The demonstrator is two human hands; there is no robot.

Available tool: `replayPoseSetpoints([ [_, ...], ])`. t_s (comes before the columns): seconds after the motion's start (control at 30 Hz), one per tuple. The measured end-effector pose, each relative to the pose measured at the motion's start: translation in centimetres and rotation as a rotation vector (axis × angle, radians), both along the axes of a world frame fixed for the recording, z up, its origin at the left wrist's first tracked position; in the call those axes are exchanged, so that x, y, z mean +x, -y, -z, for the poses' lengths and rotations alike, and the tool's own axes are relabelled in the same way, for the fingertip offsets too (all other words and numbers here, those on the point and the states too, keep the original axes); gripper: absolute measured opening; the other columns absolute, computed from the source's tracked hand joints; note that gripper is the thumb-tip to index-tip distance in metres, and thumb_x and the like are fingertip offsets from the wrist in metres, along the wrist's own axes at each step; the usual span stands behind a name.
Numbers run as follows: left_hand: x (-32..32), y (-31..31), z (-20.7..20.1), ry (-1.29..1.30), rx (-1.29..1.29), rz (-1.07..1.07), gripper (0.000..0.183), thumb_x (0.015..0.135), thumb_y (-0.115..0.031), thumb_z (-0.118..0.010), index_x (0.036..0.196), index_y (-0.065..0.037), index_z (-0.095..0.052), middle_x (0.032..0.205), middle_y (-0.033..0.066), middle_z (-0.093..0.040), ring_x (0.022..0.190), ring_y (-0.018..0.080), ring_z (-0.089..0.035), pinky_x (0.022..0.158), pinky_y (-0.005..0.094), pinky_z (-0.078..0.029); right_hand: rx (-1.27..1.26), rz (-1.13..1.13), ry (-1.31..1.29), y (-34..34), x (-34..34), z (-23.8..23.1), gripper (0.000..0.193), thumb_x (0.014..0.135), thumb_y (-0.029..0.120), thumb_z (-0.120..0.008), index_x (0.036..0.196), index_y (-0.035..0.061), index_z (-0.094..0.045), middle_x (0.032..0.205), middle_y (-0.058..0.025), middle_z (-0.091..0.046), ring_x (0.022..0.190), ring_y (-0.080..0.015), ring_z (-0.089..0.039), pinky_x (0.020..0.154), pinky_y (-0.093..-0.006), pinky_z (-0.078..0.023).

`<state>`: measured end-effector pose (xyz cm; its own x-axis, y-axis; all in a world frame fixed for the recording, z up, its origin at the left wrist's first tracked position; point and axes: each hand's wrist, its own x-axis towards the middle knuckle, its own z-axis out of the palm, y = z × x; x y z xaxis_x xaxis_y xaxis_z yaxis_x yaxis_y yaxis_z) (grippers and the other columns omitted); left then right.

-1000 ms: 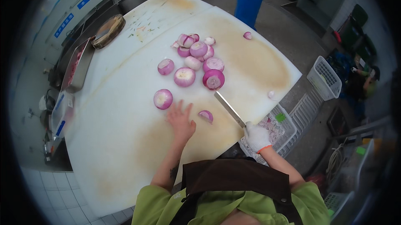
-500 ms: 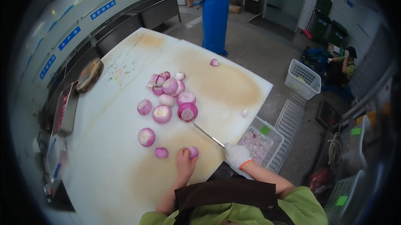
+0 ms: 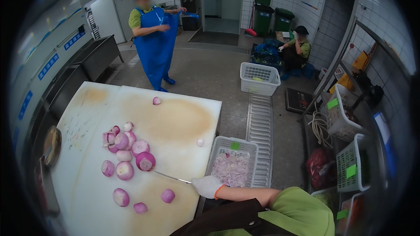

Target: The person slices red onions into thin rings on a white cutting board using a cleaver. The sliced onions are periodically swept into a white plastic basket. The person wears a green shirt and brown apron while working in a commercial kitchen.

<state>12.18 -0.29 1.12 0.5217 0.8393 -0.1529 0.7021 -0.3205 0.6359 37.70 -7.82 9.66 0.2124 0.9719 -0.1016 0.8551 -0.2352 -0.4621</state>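
One round wooden slab (image 3: pixel 52 145) sits at the far left of the white tabletop (image 3: pixel 85 192), with a metal tray (image 3: pixel 49 192) just below it, both off to the side so probably no bother. Then comes the messy cluster of purple onions (image 3: pixel 124 170), peeled-looking and unsliced mostly, so I'd say a good dozen or so are left to get through, plus three loose pieces (image 3: pixel 167 195) nearer the person. Left hand's out of sight, so can't tell what its fingers are up to. Someone in a blue apron (image 3: pixel 153 26) stands past the table's far edge, not blocking anything. The knife (image 3: pixel 173 176) points in at the front onion, can't tell if the tip touches; the right hand (image 3: pixel 208 186), in a white glove, has its fingers wrapped round the handle. Just beyond, a white basket (image 3: pixel 257 155) by the table's right edge holds a decent heap of sliced onion (image 3: pixel 230 170), so a fair bit looks done, though the forearm covers its near side. Far right, crates (image 3: pixel 350 170) crowd a shelf, well apart from the cutting.
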Motion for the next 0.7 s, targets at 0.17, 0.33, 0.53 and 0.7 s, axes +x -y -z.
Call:
replayPoseSetpoints([
  [0.17, 0.7, -0.5, -0.6, -0.022, 0.025, 0.019, 0.032, 0.081, -0.018, -0.065, 0.107, -0.002, -0.057, 0.107, 0.0201, -0.057, 0.097, 0.0358, -0.055, 0.083, 0.0446, -0.045, -0.011, -0.041, -0.046, 0.0, 0.4, 0.5, 0.017, 0.086, 0.015, -0.046, 0.092, 0.0005, -0.053, 0.07, -0.0243, -0.062, 0.065, -0.0429, -0.064, 0.056, -0.0533, -0.049],
  [0.33, 0.7, -0.7, -1.1, -0.046, 0.033, 0.021, 0.03, 0.082, -0.018, -0.063, 0.107, -0.002, -0.058, 0.104, 0.0193, -0.059, 0.094, 0.034, -0.057, 0.08, 0.0441, -0.046, -0.035, -0.121, -0.025, -0.4, 0.7, 0.3, 0.019, 0.087, 0.017, -0.045, 0.093, 0.0005, -0.054, 0.074, -0.0244, -0.063, 0.069, -0.0428, -0.064, 0.058, -0.0533, -0.05],
  [0.53, 0.7, -0.8, -1.4, -0.073, 0.022, 0.026, 0.029, 0.084, -0.018, -0.062, 0.107, -0.002, -0.058, 0.1, 0.0182, -0.06, 0.089, 0.0318, -0.059, 0.077, 0.0435, -0.048, -0.085, -0.082, -0.04, -0.4, 0.7, -0.7, 0.02, 0.088, 0.017, -0.045, 0.093, 0.0006, -0.054, 0.074, -0.0244, -0.063, 0.07, -0.0433, -0.064, 0.059, -0.0528, -0.05],
  [0.7, -0.1, -0.8, -1.7, -0.117, -0.006, 0.038, 0.027, 0.085, -0.018, -0.061, 0.107, -0.002, -0.059, 0.097, 0.0173, -0.062, 0.085, 0.03, -0.06, 0.075, 0.0431, -0.049, -0.028, -0.093, -0.058, -0.5, 0.8, 0.4, 0.02, 0.088, 0.016, -0.044, 0.095, 0.0, -0.055, 0.077, -0.0247, -0.064, 0.072, -0.043, -0.065, 0.062, -0.0524, -0.051],
])
